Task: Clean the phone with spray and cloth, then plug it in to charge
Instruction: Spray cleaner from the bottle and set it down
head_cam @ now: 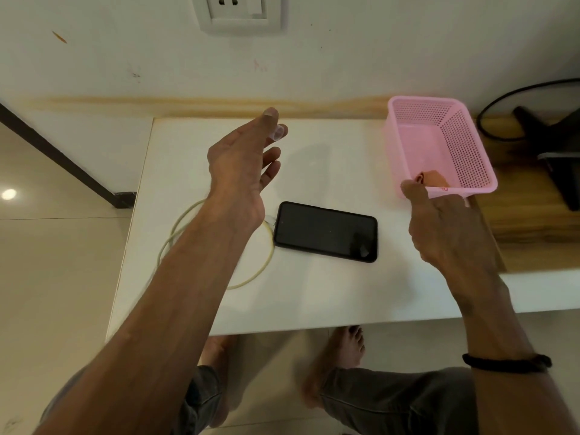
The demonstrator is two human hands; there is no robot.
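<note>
- Below the table edge, bare feet (343, 350) and grey-trousered knees are showing; a black band (505, 363) is sitting on the right wrist.
- On the white table (314, 302), near the front middle, the phone (326, 231) is lying flat, dark screen facing up, long axis running left to right, slightly slanted so the right end is sitting nearer the front edge.
- Its left short end is pointing at the pale charging cable (175, 233), which is looping in a circle on the left part of the table; the cable end is reaching the phone's left end, but whether it is plugged in is hidden by the arm.
- Right hand (448, 227) is hanging just right of the phone, fingers loosely curled downward, thumb up against the near wall of the pink basket (439, 142); gripping nothing I can see.
- Something orange is lying in the basket, too small to name.
- Left hand (241, 161) is hovering beyond the phone, fingers partly spread, thumb and forefinger pinching a small clear cap (278, 132).
- Far back, the wall socket (240, 11) is sitting above the table.
</note>
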